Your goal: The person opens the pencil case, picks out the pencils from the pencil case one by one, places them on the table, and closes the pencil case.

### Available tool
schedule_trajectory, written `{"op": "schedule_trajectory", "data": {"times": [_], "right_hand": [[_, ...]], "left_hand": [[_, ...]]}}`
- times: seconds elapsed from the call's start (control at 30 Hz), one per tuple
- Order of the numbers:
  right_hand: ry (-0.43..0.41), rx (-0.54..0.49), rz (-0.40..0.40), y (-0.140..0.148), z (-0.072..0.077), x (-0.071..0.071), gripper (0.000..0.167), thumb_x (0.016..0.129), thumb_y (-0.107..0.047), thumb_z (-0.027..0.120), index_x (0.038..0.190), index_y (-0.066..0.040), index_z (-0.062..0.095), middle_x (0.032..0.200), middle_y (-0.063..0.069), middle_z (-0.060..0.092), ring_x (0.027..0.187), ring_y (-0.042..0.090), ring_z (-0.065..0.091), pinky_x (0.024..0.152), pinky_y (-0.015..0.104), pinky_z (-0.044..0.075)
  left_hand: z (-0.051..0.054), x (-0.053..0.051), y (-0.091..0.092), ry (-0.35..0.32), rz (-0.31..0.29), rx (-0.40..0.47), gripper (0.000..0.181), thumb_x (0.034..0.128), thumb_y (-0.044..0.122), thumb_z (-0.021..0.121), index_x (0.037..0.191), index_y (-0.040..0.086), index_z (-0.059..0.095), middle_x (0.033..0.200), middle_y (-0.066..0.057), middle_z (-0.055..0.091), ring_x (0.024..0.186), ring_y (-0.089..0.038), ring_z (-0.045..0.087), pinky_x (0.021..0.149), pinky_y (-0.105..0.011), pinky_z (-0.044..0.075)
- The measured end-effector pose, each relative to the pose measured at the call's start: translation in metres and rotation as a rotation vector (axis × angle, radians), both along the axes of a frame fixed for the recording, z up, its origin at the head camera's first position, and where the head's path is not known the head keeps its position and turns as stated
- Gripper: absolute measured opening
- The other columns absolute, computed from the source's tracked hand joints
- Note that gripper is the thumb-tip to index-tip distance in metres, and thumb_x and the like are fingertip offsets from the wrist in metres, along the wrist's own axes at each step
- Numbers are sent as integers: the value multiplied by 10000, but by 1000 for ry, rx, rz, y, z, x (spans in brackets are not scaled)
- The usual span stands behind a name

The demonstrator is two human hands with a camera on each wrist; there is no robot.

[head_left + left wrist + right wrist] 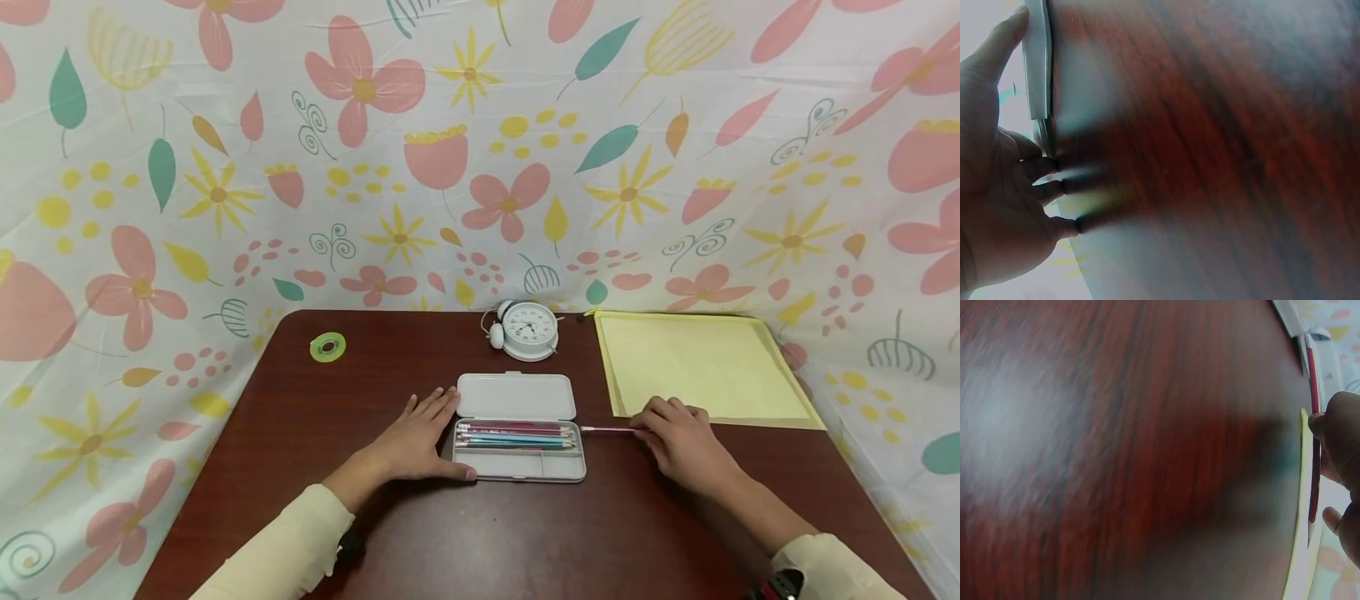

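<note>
A white pencil case (487, 464) lies unfolded on the table, several pencils (514, 436) side by side in its upper compartment. The left hand (415, 439) rests at its left side with fingers spread, thumb at the lower left edge; in the left wrist view this hand (1004, 181) touches the case (1037, 62). To the right of the case, the right hand (686, 442) pinches a red pencil (606, 429) between thumb and finger. In the right wrist view the pencil (1314, 381) passes through the hand (1342, 450), its sharpened tip on the far side from the case.
Behind the case stands a white alarm clock (529, 327). A yellow-edged folder (705, 367) lies at the back right, close to the right hand. A green roll of tape (327, 347) is at the back left of the brown table (480, 550). Patterned cloth hangs behind.
</note>
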State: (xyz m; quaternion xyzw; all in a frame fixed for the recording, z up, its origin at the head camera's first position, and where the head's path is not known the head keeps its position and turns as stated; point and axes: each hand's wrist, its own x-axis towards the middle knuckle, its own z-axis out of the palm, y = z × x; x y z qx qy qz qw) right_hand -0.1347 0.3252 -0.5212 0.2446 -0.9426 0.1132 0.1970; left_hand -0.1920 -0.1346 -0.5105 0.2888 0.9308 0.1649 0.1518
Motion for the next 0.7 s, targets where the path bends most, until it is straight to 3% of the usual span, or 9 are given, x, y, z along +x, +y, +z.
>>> {"op": "schedule_trajectory", "data": {"times": [0.37,0.6,0.7], "right_hand": [[41,23,10,12,-10,-5,218,876,-59,895,1006,-204,799,990,-80,651,893,181,555,821,676,515],[53,34,28,15,-10,-9,143,915,-79,864,1020,-170,833,999,-50,665,892,197,578,748,597,495],[67,36,31,15,-10,-10,179,876,-71,885,1022,-166,848,977,-55,661,870,185,572,718,552,477]], "left_hand": [[1,1,0,-2,-2,2,1338,843,884,717,1786,106,172,1875,-81,164,1751,-316,139,1388,-665,127],[1,1,-1,0,-7,0,1332,856,877,713,1786,98,162,1877,-83,147,1753,-314,130,1390,-663,124],[-1,0,-1,0,-5,-17,1338,852,894,700,1790,116,145,1881,-62,131,1756,-291,115,1396,-649,111]]}}
